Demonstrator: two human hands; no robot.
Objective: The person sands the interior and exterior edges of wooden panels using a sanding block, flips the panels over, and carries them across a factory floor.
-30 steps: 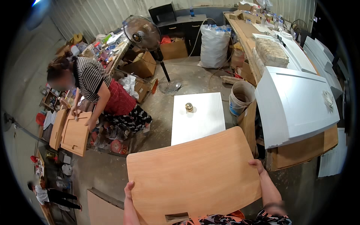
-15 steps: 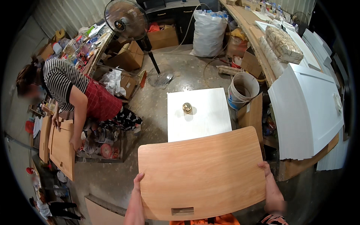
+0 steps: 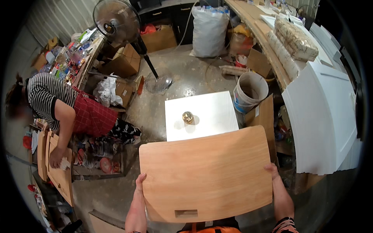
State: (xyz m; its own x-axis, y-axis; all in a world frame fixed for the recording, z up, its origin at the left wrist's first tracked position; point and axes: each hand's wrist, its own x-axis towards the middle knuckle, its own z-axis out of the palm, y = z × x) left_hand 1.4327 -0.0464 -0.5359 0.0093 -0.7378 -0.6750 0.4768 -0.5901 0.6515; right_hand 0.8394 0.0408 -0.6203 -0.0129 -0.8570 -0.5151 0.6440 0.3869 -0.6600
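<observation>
A light-brown wooden panel point(image 3: 206, 171) spans the space in front of me, with rounded far corners and a small rectangular recess near its close edge. My left hand point(image 3: 140, 182) is closed round its left edge, and my right hand point(image 3: 272, 171) grips the right edge. The thumbs show at the sides; most of the other fingers are hidden by the panel. Just beyond its far edge lies a white board point(image 3: 217, 112), partly covered by the panel. On that board stands a small round gold-coloured container point(image 3: 187, 117).
At left, a co-worker in a red apron point(image 3: 95, 120) bends over wooden panels point(image 3: 60, 171). A standing fan point(image 3: 116, 23) is behind. A white bucket point(image 3: 250, 91), a cardboard sheet point(image 3: 264, 116) and stacked white panels point(image 3: 314, 120) line the right side.
The view has shifted slightly, and the panel stays in both my hands. The co-worker has moved leftward in view, and a hand with a pale pad now rests on their panel.
</observation>
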